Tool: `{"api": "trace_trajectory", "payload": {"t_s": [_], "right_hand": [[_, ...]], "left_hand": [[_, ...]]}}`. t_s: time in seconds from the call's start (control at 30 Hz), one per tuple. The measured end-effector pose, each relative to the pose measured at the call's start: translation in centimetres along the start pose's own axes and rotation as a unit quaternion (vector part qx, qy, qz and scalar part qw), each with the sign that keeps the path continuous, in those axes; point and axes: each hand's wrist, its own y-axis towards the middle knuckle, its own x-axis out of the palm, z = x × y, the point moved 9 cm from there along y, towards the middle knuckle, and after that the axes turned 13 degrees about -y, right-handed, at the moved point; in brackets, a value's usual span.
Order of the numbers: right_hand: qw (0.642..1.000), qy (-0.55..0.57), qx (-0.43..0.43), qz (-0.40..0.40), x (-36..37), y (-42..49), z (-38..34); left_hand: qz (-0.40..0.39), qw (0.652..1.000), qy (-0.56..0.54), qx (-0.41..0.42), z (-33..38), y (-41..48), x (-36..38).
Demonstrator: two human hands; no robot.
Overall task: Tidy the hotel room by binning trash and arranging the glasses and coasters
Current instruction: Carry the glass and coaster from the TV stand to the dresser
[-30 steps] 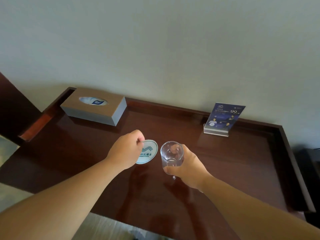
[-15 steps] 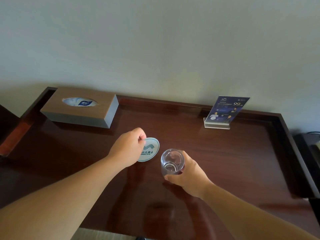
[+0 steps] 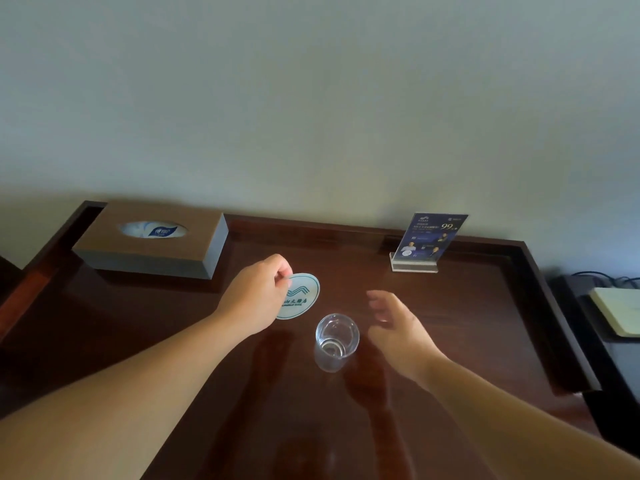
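Observation:
A clear drinking glass (image 3: pixel 336 341) stands upright on the dark wooden desk (image 3: pixel 467 323), near its middle. My right hand (image 3: pixel 394 327) hovers just right of the glass, fingers spread, not touching it. My left hand (image 3: pixel 256 296) pinches the left edge of a round white coaster (image 3: pixel 302 299) with a blue-green wave logo, held just left of and behind the glass. I cannot tell whether the coaster rests flat on the desk.
A brown tissue box (image 3: pixel 152 244) sits at the back left against the wall. A blue card in a clear stand (image 3: pixel 427 242) is at the back right. The desk has a raised rim (image 3: pixel 550 306). A dark side unit with a pale pad (image 3: pixel 620 313) lies beyond the right edge.
My right hand set the glass down on the desk and let go, opening and drawing away to the right. My left hand kept hold of the coaster.

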Motion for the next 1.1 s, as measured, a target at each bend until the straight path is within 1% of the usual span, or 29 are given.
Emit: {"api": "trace_trajectory", "payload": {"t_s": [0.07,0.13,0.23,0.37,0.5,0.67,0.8,0.97,1.1], "right_hand": [[0.999,0.011,0.006,0.046,-2.3,0.1,-1.4],[0.997,0.013,0.0,0.07,-4.0,0.2,-3.2],[0.996,0.015,-0.02,0.088,-5.6,0.4,-6.0],[0.994,0.037,-0.037,0.094,-6.2,0.5,-8.5],[0.992,0.069,-0.039,0.098,-6.4,1.1,-9.8],[0.989,0.103,-0.04,0.1,-7.3,2.9,-9.5],[0.988,0.118,-0.045,0.086,-8.3,4.2,-8.8],[0.981,0.18,-0.024,0.067,-9.3,6.7,-6.1],[0.983,0.179,-0.008,0.037,-8.7,8.6,-4.4]], "left_hand": [[0.006,1.0,-0.023,0.014,1.3,0.3,-0.9],[0.011,0.998,-0.056,0.027,2.6,0.5,-1.8],[0.013,0.992,-0.117,0.037,4.3,1.0,-3.2],[0.013,0.981,-0.192,0.037,5.5,1.7,-4.7],[0.018,0.978,-0.201,0.045,6.6,2.1,-5.1],[0.007,0.977,-0.208,0.041,7.8,3.2,-4.2],[0.001,0.974,-0.227,0.019,8.3,4.5,-3.1],[-0.011,0.973,-0.228,-0.024,8.0,5.9,-0.7],[-0.022,0.976,-0.211,-0.051,7.3,6.7,1.5]]}}
